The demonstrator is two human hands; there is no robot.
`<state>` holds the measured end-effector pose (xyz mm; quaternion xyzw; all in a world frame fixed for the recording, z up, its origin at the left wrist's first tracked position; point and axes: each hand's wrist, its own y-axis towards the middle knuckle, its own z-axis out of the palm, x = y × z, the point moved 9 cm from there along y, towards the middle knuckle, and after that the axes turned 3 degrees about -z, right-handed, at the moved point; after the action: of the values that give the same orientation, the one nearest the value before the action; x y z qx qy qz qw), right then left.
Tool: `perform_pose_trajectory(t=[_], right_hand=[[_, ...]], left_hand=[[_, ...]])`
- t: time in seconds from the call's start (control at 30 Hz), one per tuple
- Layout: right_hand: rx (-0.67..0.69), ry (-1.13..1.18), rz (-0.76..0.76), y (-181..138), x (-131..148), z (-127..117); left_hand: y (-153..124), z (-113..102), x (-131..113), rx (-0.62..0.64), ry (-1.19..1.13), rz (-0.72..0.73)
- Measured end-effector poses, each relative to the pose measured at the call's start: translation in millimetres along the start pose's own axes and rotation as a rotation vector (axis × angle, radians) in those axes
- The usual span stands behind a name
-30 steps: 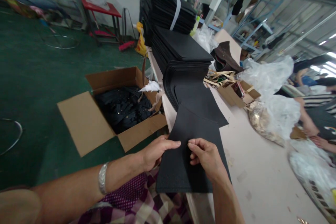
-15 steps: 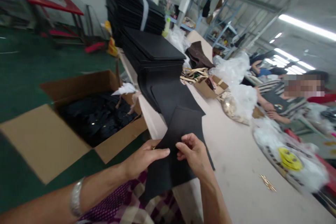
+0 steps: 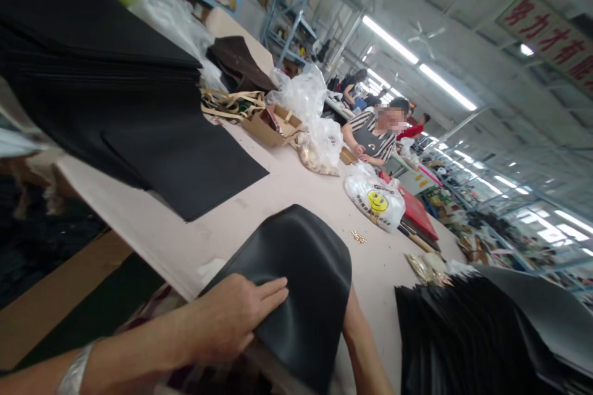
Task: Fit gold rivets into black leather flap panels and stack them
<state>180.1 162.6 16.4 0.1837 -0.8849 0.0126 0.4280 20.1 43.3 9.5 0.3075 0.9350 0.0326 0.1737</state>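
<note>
A smooth black leather-like sheet is held up in front of me, bent over with a rounded top. My left hand grips it at its left edge, two fingers stretched across the surface. Behind the sheet's right side is my right hand; only the wrist and forearm show, its fingers hidden. A small heap of gold-coloured metal pieces lies on the pale table beyond the sheet.
Black sheets are stacked at the left, with another black pile at the right. Across the table lie a cardboard box, clear plastic bags and a smiley-printed bag. A person in striped sleeves sits beyond.
The view has swung to the right, bringing the right-hand black pile into sight. The black sheet has been turned and bent, and my right hand has gone from its front to behind it.
</note>
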Motion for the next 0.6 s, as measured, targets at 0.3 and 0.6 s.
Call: perform_pose_trajectory(t=[0.3, 0.6], right_hand=[[-0.152, -0.664, 0.16, 65.9, -94.9, -88.3], [-0.014, -0.932, 0.228, 132.8, -108.2, -69.9]], left_hand=[[1.9, 19.7, 2.9, -0.027, -0.109, 0.032], [-2.8, 4.5, 4.6, -0.214, -0.192, 0.079]])
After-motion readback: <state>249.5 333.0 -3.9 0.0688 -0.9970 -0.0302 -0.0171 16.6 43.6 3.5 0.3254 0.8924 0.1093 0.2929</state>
